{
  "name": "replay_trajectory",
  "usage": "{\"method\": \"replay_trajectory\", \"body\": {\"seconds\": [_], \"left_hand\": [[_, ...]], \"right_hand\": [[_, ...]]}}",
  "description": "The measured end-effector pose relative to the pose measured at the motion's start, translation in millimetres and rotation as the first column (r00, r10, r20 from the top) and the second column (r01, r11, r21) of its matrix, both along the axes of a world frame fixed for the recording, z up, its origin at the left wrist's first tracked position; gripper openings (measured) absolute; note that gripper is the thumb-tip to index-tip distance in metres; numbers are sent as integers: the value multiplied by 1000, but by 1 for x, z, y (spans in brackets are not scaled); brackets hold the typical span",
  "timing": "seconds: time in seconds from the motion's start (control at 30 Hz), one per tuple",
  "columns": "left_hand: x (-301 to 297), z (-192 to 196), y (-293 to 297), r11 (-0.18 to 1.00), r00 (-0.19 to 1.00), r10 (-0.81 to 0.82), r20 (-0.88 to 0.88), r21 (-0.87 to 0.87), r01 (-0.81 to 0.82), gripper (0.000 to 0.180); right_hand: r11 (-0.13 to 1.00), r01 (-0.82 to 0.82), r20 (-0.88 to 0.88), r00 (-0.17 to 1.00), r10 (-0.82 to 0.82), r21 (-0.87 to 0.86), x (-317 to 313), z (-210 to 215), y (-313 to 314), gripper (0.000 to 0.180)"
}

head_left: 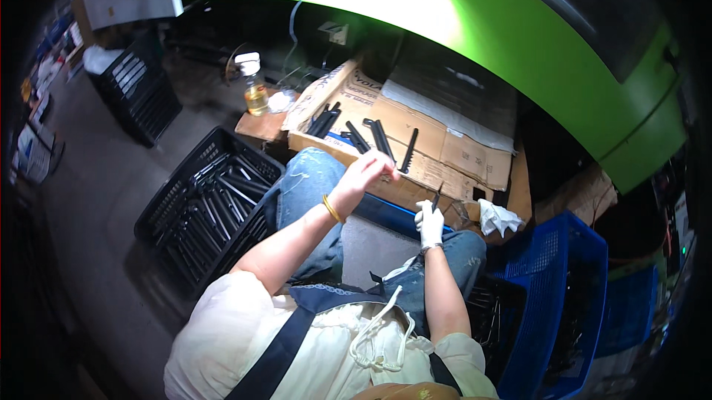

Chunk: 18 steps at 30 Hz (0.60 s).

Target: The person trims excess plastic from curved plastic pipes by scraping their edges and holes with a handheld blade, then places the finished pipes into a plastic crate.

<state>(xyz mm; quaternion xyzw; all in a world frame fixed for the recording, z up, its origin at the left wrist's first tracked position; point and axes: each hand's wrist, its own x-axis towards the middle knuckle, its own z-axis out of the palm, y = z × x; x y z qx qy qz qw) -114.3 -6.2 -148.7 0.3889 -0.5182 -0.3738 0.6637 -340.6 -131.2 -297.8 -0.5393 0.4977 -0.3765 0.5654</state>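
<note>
My left hand (366, 174), bare with a yellow bracelet at the wrist, is raised over the front edge of a shallow cardboard box (437, 149). Its fingers are loosely bent and slightly apart, and I see nothing between them. Several long black plastic parts lie in the box: one notched black strip (409, 150) stands apart from a group of black pieces (324, 121) on the left. In a white glove, my right hand (430, 223) is closed around a thin dark pointed tool (437, 197), its tip upward. The tool's exact kind is unclear.
A black crate (167, 200) full of black tubular parts stands left of my knees. At the right are blue crates (552, 281). A bottle of yellow liquid (256, 96) sits beside the box, and a crumpled white glove or cloth (498, 218) lies at its right corner. A green machine (519, 44) overhangs behind.
</note>
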Motion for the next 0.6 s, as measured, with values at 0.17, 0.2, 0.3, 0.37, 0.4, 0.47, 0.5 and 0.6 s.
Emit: {"method": "replay_trajectory", "body": {"seconds": [0.17, 0.2, 0.3, 0.37, 0.4, 0.47, 0.5, 0.6], "left_hand": [[15, 154, 71, 733, 894, -389, -223, -663, 154, 53], [19, 153, 75, 735, 901, -371, -225, -665, 137, 53], [-27, 166, 37, 683, 877, -440, -194, -707, 186, 51], [4, 170, 22, 624, 871, -475, -122, -745, 236, 51], [1, 163, 37, 637, 875, -463, -140, -740, 218, 50], [-13, 151, 49, 623, 834, -529, -160, -740, 253, 50], [-20, 145, 45, 591, 782, -603, -161, -748, 302, 50], [-46, 158, 3, 571, 748, -647, -147, -744, 347, 50]], "right_hand": [[996, -84, -46, 996, 83, -16, -3, 25, 17, 34], [996, -90, -29, 996, 89, -11, 0, 27, 15, 32], [977, -138, -82, 989, 126, -161, 4, 28, -5, 31], [972, -180, -30, 984, 177, -151, 37, 33, -33, 30], [970, -236, -23, 972, 235, -60, 37, 49, -6, 29], [971, -236, -17, 971, 237, 39, 9, 27, -9, 28], [908, -269, -305, 937, 169, -322, -14, 13, -20, 21], [759, -386, -443, 885, 144, -524, 1, 7, -36, 18]]}}
